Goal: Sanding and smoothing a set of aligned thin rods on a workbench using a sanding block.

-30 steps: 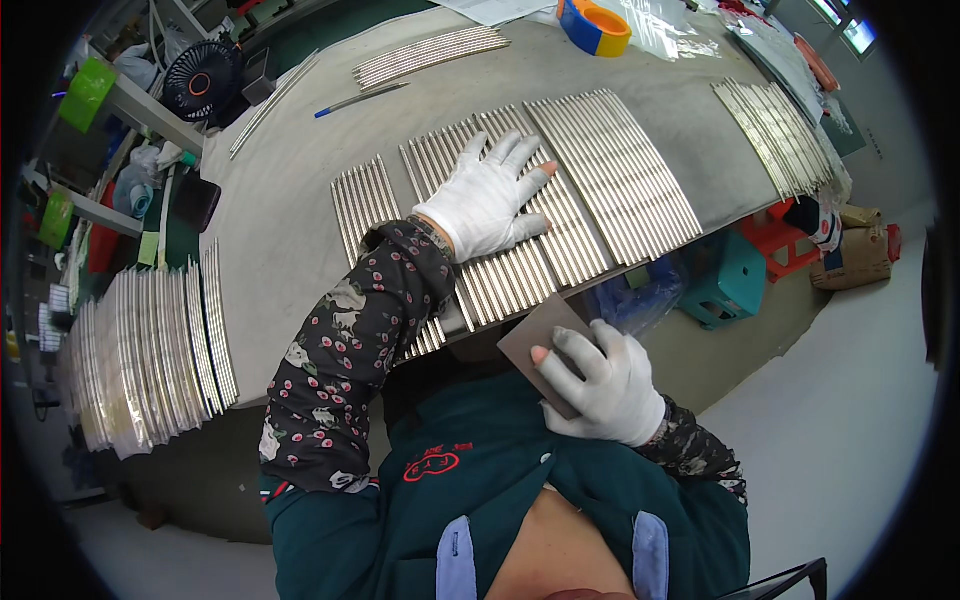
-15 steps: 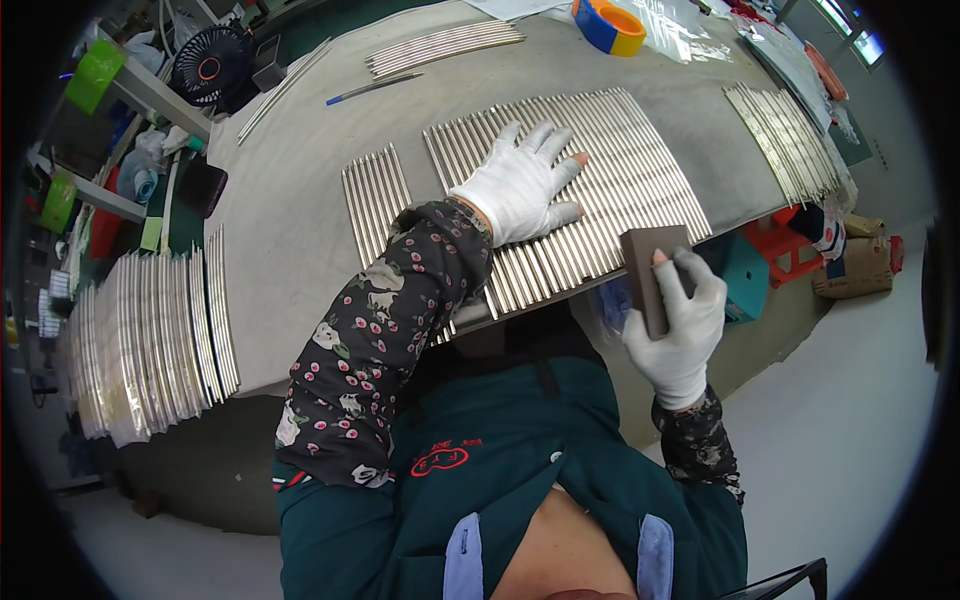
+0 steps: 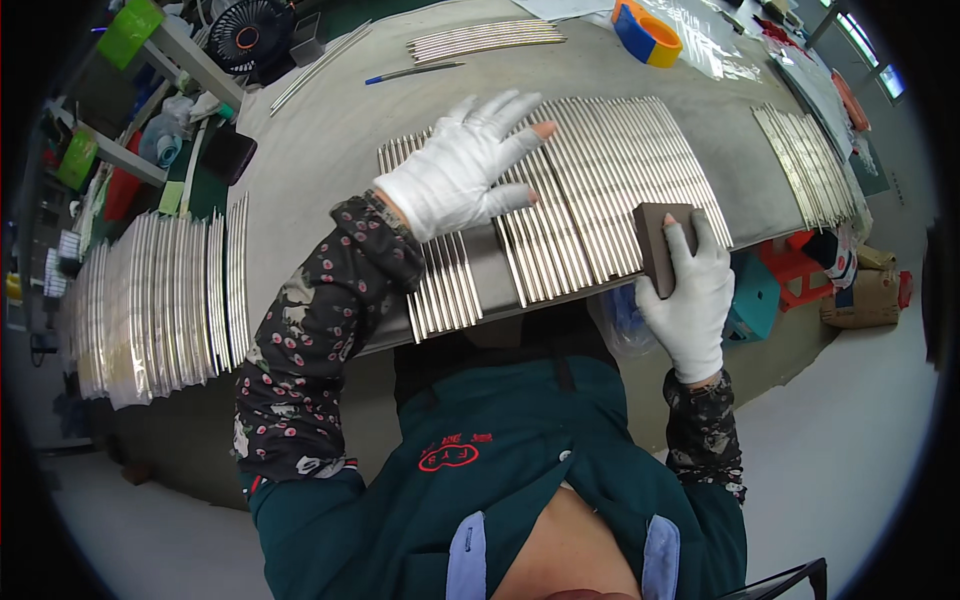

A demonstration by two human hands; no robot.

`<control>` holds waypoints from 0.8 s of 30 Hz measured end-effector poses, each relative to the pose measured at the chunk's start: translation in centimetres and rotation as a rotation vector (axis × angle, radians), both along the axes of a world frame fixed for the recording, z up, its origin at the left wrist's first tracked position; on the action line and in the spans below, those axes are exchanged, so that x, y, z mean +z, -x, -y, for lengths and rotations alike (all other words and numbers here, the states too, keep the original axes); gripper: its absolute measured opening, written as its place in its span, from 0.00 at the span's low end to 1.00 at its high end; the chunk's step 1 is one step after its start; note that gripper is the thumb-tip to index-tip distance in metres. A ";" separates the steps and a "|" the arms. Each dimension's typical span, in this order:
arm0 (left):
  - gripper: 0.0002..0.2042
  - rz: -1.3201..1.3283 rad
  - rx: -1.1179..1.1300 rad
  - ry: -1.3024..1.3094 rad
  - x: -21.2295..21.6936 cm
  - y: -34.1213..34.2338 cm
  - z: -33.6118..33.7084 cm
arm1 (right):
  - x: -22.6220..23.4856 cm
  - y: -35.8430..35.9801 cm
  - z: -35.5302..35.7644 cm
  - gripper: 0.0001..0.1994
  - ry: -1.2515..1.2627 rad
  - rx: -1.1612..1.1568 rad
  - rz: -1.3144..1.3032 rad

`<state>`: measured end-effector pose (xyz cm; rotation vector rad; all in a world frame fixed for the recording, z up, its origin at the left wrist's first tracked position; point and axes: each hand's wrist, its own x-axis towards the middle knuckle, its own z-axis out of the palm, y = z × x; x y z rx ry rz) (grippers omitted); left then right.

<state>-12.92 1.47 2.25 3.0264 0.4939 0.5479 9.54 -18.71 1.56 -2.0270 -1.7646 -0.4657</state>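
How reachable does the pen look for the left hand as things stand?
Probably yes: the left hand appears to hold nothing, its fingers spread over the metal rods, and the pen lies beyond the fingertips with only grey tabletop showing between.

Metal rods (image 3: 632, 180) look glossy, the brown block (image 3: 655, 245) matt, the 2 gloves (image 3: 445, 175) cloth.

Qty: 1 block (image 3: 652, 245), 1 pen (image 3: 415, 72), 1 fan (image 3: 247, 37), rods (image 3: 625, 175) (dozens, approx.).
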 end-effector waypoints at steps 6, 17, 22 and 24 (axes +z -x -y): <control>0.35 -0.199 0.140 0.069 -2.4 8.4 1.3 | 0.6 -0.5 -0.6 0.37 0.104 0.019 0.059; 0.32 -0.189 0.137 -0.016 -3.8 1.6 1.9 | -0.2 -0.6 -0.7 0.35 0.105 0.039 -0.007; 0.31 -0.206 0.136 -0.019 -3.4 0.2 2.0 | 0.6 2.1 0.6 0.34 0.011 0.207 -0.022; 0.31 -0.193 0.127 -0.023 -3.6 0.2 1.9 | 1.7 5.4 1.2 0.34 0.129 0.491 -0.113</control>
